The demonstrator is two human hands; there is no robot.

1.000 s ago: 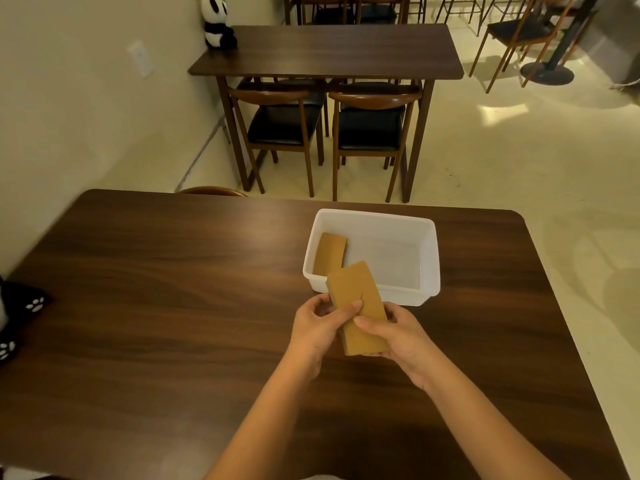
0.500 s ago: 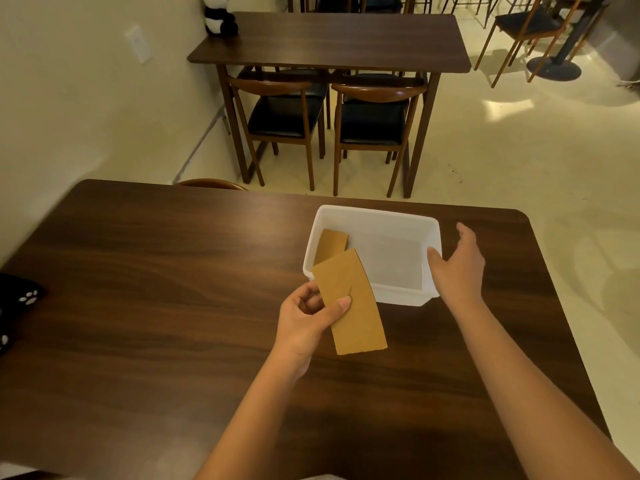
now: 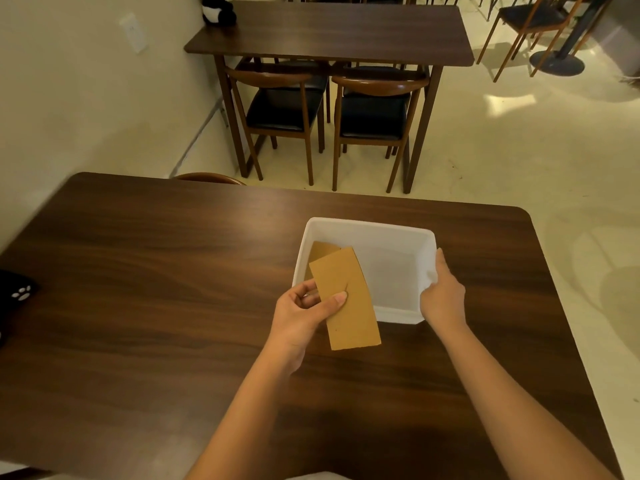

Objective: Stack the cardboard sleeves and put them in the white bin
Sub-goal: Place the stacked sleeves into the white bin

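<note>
My left hand (image 3: 300,313) pinches a flat stack of brown cardboard sleeves (image 3: 346,299), thumb on top, holding it over the near left corner of the white bin (image 3: 370,227). Another brown sleeve (image 3: 320,250) leans inside the bin against its left wall, partly hidden behind the held stack. My right hand (image 3: 442,296) grips the bin's right rim near its front corner. The bin stands on the dark wooden table (image 3: 156,289).
A black soft object with white paw prints (image 3: 17,295) lies at the table's left edge. Beyond the table are a second dark table (image 3: 332,29), two wooden chairs (image 3: 374,112) and a plush panda (image 3: 217,10). A chair back (image 3: 207,178) shows at the far edge.
My right hand let go of the sleeve stack, moved right and took hold of the bin's right rim. The left hand alone carried the stack slightly toward the bin.
</note>
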